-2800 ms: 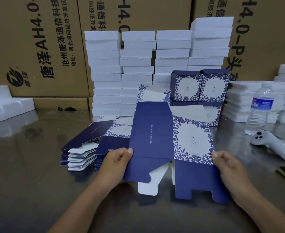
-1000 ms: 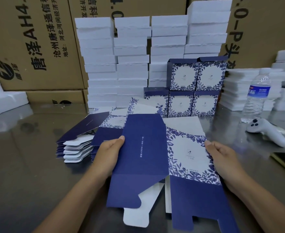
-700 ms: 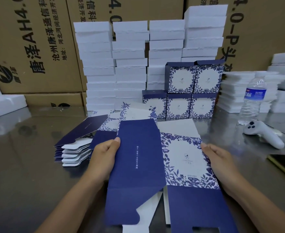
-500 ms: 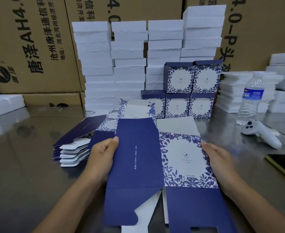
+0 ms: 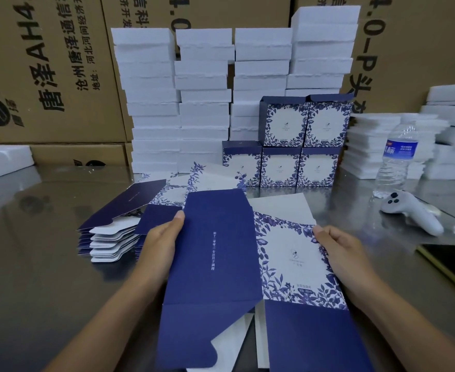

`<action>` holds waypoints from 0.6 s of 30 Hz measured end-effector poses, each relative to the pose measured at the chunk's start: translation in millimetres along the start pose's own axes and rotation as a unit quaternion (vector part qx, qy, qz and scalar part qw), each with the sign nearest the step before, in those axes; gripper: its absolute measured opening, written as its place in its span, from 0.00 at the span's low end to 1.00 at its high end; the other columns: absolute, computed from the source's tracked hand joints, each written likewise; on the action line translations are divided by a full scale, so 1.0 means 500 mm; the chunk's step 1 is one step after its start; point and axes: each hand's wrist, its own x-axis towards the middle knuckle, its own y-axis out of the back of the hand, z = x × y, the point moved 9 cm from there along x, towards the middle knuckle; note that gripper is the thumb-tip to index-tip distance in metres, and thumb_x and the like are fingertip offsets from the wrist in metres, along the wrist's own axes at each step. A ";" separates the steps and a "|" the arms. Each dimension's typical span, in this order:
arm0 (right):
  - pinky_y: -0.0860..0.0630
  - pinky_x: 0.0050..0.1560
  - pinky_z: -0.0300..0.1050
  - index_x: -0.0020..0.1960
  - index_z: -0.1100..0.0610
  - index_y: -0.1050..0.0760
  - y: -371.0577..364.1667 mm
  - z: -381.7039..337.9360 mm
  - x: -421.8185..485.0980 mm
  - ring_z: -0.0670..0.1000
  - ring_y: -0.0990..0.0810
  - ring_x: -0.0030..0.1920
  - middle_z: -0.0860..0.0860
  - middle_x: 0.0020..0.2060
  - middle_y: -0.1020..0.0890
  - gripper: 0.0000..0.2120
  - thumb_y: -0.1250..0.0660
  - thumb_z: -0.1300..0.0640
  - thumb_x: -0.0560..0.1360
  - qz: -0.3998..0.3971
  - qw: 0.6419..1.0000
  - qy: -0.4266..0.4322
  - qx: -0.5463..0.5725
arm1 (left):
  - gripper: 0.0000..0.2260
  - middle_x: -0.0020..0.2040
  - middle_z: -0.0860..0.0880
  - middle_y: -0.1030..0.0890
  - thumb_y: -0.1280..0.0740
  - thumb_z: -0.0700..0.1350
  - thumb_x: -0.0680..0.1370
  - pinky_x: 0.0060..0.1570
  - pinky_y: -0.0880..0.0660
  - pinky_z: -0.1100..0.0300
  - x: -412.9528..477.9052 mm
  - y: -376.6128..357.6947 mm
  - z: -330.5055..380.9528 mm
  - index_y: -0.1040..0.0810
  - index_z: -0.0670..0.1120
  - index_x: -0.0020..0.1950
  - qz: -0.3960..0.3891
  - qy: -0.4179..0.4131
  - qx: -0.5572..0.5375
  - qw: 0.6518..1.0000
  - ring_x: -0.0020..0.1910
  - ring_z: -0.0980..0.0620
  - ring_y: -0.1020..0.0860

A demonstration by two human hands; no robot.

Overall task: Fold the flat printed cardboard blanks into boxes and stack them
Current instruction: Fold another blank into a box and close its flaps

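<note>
One blue blank (image 5: 215,264) is pinched at its sides by the left grip (image 5: 162,242) and right grip (image 5: 341,253). Five folded boxes (image 5: 282,167) and foam stacks (image 5: 202,103) stand behind.

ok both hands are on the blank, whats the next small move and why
Probably press the two edges toward each other so the blank pops open into a tube. It looks flat, bottom flaps unfolded, with the left hand gripping the plain blue panel's edge and the right hand the floral one's.
</note>
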 end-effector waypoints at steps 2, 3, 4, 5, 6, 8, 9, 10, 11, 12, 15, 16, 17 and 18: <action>0.38 0.33 0.44 0.40 0.71 0.31 -0.004 -0.001 -0.002 0.52 0.33 0.34 0.58 0.33 0.28 0.18 0.38 0.56 0.79 -0.008 1.000 0.003 -0.013 | 0.19 0.36 0.51 0.15 0.41 0.56 0.80 0.28 0.25 0.66 0.002 0.007 0.001 0.15 0.53 0.37 0.016 0.002 0.017 1.000 0.33 0.55 0.17; 0.38 0.34 0.44 0.41 0.72 0.32 -0.006 -0.003 -0.003 0.52 0.33 0.35 0.58 0.33 0.28 0.19 0.38 0.56 0.79 -0.012 1.000 0.005 -0.023 | 0.19 0.37 0.50 0.15 0.40 0.56 0.80 0.29 0.25 0.65 0.001 0.007 0.001 0.15 0.52 0.38 0.015 0.005 0.017 1.000 0.33 0.54 0.17; 0.38 0.35 0.44 0.41 0.73 0.32 -0.008 -0.004 -0.004 0.52 0.33 0.35 0.58 0.33 0.28 0.19 0.38 0.56 0.79 -0.016 0.999 0.007 -0.032 | 0.18 0.38 0.49 0.15 0.40 0.56 0.79 0.29 0.25 0.64 0.000 0.005 0.000 0.15 0.52 0.38 0.011 0.011 0.012 1.000 0.33 0.54 0.17; 0.39 0.36 0.45 0.42 0.73 0.32 -0.010 -0.005 -0.005 0.53 0.33 0.35 0.58 0.33 0.29 0.19 0.38 0.56 0.79 -0.019 0.999 0.007 -0.037 | 0.18 0.37 0.49 0.15 0.39 0.56 0.79 0.28 0.25 0.64 -0.001 0.005 -0.002 0.15 0.52 0.37 0.008 0.017 0.011 1.000 0.33 0.53 0.17; 0.39 0.36 0.45 0.42 0.74 0.32 -0.011 -0.005 -0.006 0.53 0.33 0.36 0.58 0.33 0.29 0.19 0.38 0.56 0.79 -0.021 0.999 0.006 -0.040 | 0.18 0.37 0.50 0.15 0.39 0.56 0.79 0.28 0.25 0.64 -0.001 0.004 -0.005 0.15 0.53 0.36 0.006 0.024 0.013 1.000 0.33 0.54 0.17; 0.39 0.37 0.45 0.42 0.74 0.32 -0.012 -0.005 -0.005 0.53 0.34 0.36 0.58 0.34 0.30 0.19 0.38 0.57 0.79 -0.024 0.999 0.003 -0.044 | 0.18 0.37 0.51 0.15 0.39 0.55 0.80 0.28 0.24 0.64 -0.004 0.001 -0.007 0.15 0.55 0.35 0.002 0.033 0.006 0.999 0.33 0.54 0.17; 0.39 0.37 0.45 0.43 0.75 0.32 -0.012 -0.005 -0.005 0.53 0.34 0.36 0.58 0.34 0.29 0.19 0.38 0.57 0.79 -0.023 0.999 0.001 -0.044 | 0.18 0.37 0.51 0.15 0.39 0.54 0.80 0.28 0.24 0.64 -0.005 0.000 -0.009 0.15 0.56 0.36 -0.002 0.039 -0.001 0.999 0.33 0.53 0.17; 0.38 0.37 0.45 0.43 0.75 0.31 -0.012 -0.004 -0.005 0.53 0.33 0.36 0.59 0.34 0.28 0.19 0.38 0.56 0.79 -0.020 0.999 -0.002 -0.042 | 0.17 0.37 0.51 0.15 0.39 0.53 0.80 0.29 0.23 0.63 -0.007 -0.001 -0.010 0.15 0.55 0.36 -0.005 0.044 -0.004 0.999 0.34 0.53 0.16; 0.36 0.39 0.45 0.44 0.75 0.31 -0.011 -0.003 -0.004 0.53 0.31 0.36 0.59 0.35 0.27 0.19 0.38 0.56 0.79 -0.017 0.999 -0.005 -0.038 | 0.17 0.39 0.49 0.14 0.40 0.52 0.80 0.31 0.22 0.60 -0.009 -0.001 -0.009 0.14 0.54 0.38 -0.005 0.049 -0.001 0.999 0.35 0.51 0.16; 0.35 0.39 0.45 0.44 0.74 0.30 -0.010 -0.001 -0.004 0.53 0.30 0.37 0.60 0.35 0.26 0.19 0.38 0.56 0.79 -0.013 0.999 -0.008 -0.030 | 0.17 0.41 0.47 0.14 0.40 0.51 0.80 0.35 0.20 0.57 -0.011 -0.002 -0.008 0.14 0.52 0.39 -0.006 0.051 0.007 0.999 0.37 0.49 0.16; 0.32 0.39 0.45 0.47 0.72 0.26 -0.006 0.001 -0.004 0.54 0.26 0.37 0.64 0.36 0.22 0.19 0.38 0.54 0.79 0.001 1.000 -0.023 -0.009 | 0.17 0.43 0.44 0.15 0.40 0.50 0.81 0.44 0.21 0.50 -0.009 0.001 -0.006 0.14 0.49 0.40 -0.005 0.054 0.009 0.999 0.39 0.46 0.16; 0.32 0.39 0.44 0.48 0.71 0.25 -0.005 0.002 -0.005 0.54 0.26 0.37 0.68 0.36 0.22 0.20 0.39 0.52 0.79 0.005 1.000 -0.027 -0.010 | 0.17 0.43 0.43 0.15 0.40 0.50 0.81 0.44 0.21 0.49 -0.009 0.000 -0.005 0.14 0.49 0.40 -0.005 0.055 0.008 0.998 0.39 0.46 0.16; 0.32 0.39 0.44 0.48 0.71 0.25 -0.003 0.003 -0.005 0.54 0.26 0.37 0.71 0.40 0.22 0.20 0.39 0.51 0.79 0.009 0.999 -0.032 -0.016 | 0.17 0.43 0.44 0.15 0.40 0.50 0.81 0.43 0.20 0.50 -0.008 -0.001 -0.007 0.14 0.48 0.40 -0.008 0.058 0.006 0.998 0.39 0.46 0.16; 0.33 0.38 0.43 0.48 0.71 0.25 -0.002 0.002 -0.006 0.54 0.27 0.37 0.72 0.42 0.22 0.21 0.40 0.51 0.80 0.011 0.999 -0.034 -0.024 | 0.17 0.42 0.44 0.15 0.39 0.49 0.81 0.41 0.20 0.51 -0.009 -0.003 -0.008 0.14 0.47 0.41 -0.011 0.062 0.006 0.998 0.38 0.46 0.16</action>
